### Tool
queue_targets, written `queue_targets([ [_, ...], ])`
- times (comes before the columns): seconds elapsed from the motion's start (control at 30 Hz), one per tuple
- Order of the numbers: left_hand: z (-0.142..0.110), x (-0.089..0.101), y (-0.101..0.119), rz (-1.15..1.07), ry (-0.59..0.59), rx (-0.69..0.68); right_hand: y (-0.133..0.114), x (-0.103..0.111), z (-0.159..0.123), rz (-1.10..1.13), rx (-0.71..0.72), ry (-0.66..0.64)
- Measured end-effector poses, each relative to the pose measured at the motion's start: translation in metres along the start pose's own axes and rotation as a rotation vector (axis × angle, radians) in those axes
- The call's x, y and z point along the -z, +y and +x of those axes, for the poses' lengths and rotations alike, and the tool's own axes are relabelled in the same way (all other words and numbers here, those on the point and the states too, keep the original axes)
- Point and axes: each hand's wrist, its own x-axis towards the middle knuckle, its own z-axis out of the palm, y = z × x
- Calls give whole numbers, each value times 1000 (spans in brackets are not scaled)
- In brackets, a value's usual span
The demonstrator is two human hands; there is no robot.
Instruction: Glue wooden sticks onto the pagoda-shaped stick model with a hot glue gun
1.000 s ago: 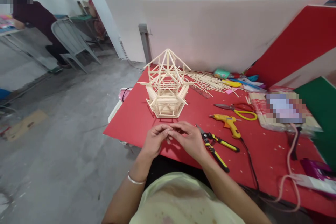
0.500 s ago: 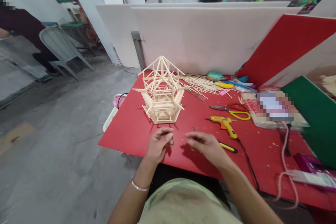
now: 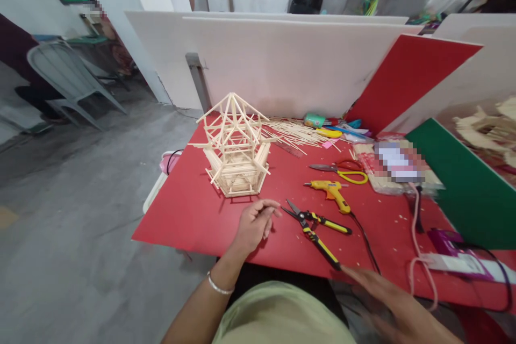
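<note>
My left hand (image 3: 255, 226) hovers over the near part of the red tabletop, fingers loosely bent and partly apart, with nothing visible in them. Just beyond it stands a tiered pavilion-like model (image 3: 236, 153) of thin wooden sticks, topped by a pointed roof frame. At the table's front edge on the right is my right hand (image 3: 381, 293), blurred, its fingers stretched out and apparently bare. Close to its fingertips lie the handles of black-and-yellow snips (image 3: 318, 236), their blades open. A yellow hot glue gun (image 3: 332, 193) rests farther back, below yellow-handled scissors (image 3: 350, 174).
Loose thin sticks (image 3: 288, 133) are spread behind the model. A phone (image 3: 399, 161) lies on plastic-wrapped bundles, its pink cable trailing down. White boards (image 3: 282, 64) stand along the back, with a green board (image 3: 463, 188) at right. A person sits near a chair (image 3: 68, 72) at far left.
My hands have parted. My right hand has swung right and down to the table's edge, uncovering the snips. My left hand stays near the model. The view has turned to the right.
</note>
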Motion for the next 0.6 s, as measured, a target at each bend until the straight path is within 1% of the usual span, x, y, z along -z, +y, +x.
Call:
queue_targets([
  [0.03, -1, -3, 1, 9, -10, 3, -20, 1, 17, 87, 42, -12],
  [0.07, -2, -5, 3, 16, -11, 9, -41, 1, 34, 146, 102, 14],
  [0.1, -4, -7, 4, 17, -8, 18, -60, 1, 51, 193, 209, 68],
  [0.17, -8, -9, 6, -9, 5, 45, -95, -5, 84, 243, 281, 241],
  [0.23, -14, -10, 5, -45, 17, 70, -124, -15, 111, 291, 359, 335],
  [0.3, -19, -11, 3, -21, 20, 71, -147, -25, 130, 338, 445, 473],
  [0.37, -22, -13, 2, 72, 6, 45, -162, -31, 143, 350, 527, 541],
  [0.43, -24, -16, 2, 168, -13, 9, -169, -32, 151, 331, 592, 548],
  [0.53, -22, -22, 8, 256, -27, -36, -165, -29, 157, 309, 632, 515],
  [0.6, -19, -26, 15, 341, 17, -75, -155, -26, 158, 335, 591, 501],
])
